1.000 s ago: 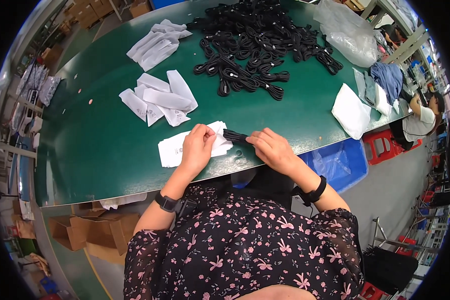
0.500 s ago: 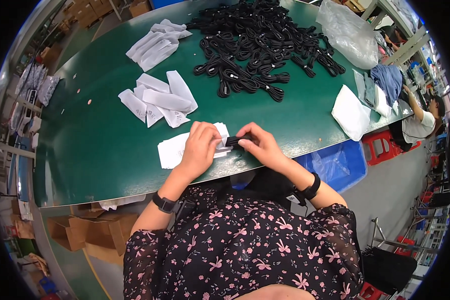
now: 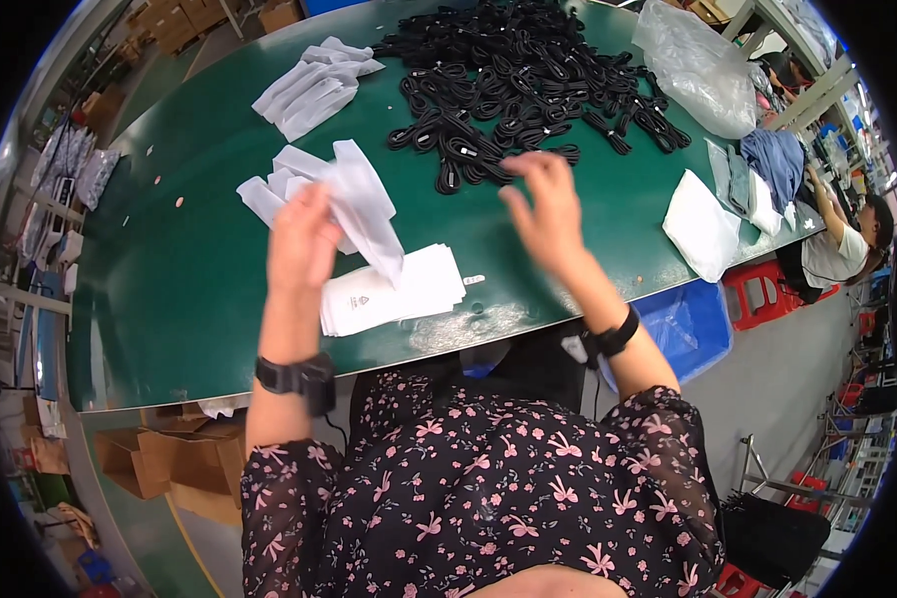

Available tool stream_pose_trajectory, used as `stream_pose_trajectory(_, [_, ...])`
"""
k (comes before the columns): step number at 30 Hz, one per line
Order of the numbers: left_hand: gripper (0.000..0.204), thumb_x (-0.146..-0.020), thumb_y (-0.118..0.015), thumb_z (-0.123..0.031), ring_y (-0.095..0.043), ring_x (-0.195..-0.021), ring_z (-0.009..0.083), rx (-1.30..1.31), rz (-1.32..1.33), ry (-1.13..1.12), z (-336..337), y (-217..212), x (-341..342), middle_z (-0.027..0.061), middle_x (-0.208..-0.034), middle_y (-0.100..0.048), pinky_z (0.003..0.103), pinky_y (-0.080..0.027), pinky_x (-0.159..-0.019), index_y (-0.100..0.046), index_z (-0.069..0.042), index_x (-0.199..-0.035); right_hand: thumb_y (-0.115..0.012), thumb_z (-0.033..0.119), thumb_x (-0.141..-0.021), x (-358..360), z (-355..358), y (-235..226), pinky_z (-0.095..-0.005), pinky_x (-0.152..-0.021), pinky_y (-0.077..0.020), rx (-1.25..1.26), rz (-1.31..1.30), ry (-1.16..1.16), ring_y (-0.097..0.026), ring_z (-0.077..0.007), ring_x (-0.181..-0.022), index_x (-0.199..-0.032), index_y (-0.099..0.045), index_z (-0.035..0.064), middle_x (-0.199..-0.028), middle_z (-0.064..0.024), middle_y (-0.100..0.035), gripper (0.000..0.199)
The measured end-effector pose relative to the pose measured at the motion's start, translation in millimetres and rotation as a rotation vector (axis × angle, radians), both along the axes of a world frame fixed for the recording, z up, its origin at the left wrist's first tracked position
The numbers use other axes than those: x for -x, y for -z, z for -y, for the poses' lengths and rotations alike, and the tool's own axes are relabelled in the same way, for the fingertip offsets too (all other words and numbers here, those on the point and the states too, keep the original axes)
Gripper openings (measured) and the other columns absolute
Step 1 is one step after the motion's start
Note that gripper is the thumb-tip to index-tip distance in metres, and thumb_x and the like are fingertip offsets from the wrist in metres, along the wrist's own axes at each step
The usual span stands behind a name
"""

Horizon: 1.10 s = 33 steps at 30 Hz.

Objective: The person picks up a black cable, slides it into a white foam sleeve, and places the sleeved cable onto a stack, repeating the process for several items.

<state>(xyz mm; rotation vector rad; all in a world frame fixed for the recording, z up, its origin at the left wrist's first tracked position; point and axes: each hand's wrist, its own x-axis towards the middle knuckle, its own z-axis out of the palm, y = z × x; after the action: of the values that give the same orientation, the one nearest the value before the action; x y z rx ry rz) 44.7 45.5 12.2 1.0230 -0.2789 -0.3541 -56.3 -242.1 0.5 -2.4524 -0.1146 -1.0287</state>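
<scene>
The step in hand looks to be setting a white bag (image 3: 369, 227) aside with one hand while the other reaches for a cable. The left hand (image 3: 303, 237), slightly blurred, has its fingers closed in a pinch on the upper part of this bag, which slants so that its lower end is over the stack (image 3: 394, 292) of flat white bags near the table's (image 3: 184, 299) front edge; whether that end touches the stack I cannot tell. The bag seems to bulge, so I judge there is a cable in it, though none shows. Behind it lies a loose group (image 3: 367, 171) of similar bags, partly hidden by bag and hand, and farther back a second group (image 3: 314, 92). The right hand (image 3: 548, 214) is empty, thumb and fingers well apart, with its fingertips at the near edge of the black cable heap (image 3: 528, 75); contact is not clear. For the left hand, the next move calls for lowering the bag onto the nearer group and loosening the pinch without dragging its neighbours; for the right, for closing on just one bundle, free of those tangled round it.
</scene>
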Motion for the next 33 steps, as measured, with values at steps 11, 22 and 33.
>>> stream_pose_trajectory(11, [0.025, -0.097, -0.056, -0.018, -0.059, -0.102, 0.0175, -0.517, 0.322, -0.621, -32, 14, -32, 0.0103, -0.111, -0.061, 0.032, -0.051, -0.082, -0.057, 0.002, -0.112, -0.064, 0.017, -0.088, -4, 62, 52, -0.038, -0.071, -0.0513, 0.24, -0.442, 0.194, -0.061, -0.0319, -0.081, -0.114, -0.059, 0.0017, -0.092, -0.0155, -0.062, 0.031])
stream_pose_trajectory(22, [0.013, -0.082, -0.068, -0.006, -0.058, -0.069, 0.026, -1.035, 1.128, -0.148, 59, 56, 88, 0.0096, -0.08, -0.056, 0.034, -0.049, -0.068, -0.061, -0.002, -0.093, -0.062, 0.014, -0.091, 59, -14, 29, -0.0331, -0.064, -0.0484, -0.22, -0.35, -0.121, -0.061, -0.0283, -0.074, -0.112, -0.06, 0.0006, -0.089, -0.0161, -0.061, 0.025])
stream_pose_trajectory(33, [0.009, -0.082, -0.063, 0.001, -0.053, -0.068, 0.0217, -0.798, 0.54, -0.059, 53, 53, 91, 0.0087, -0.082, -0.056, 0.03, -0.046, -0.064, -0.056, 0.001, -0.087, -0.066, 0.01, -0.086, 81, -19, 20, -0.0375, -0.066, -0.0486, 0.24, -0.283, -0.332, -0.059, -0.0301, -0.074, -0.119, -0.057, 0.0042, -0.087, -0.0131, -0.056, 0.034])
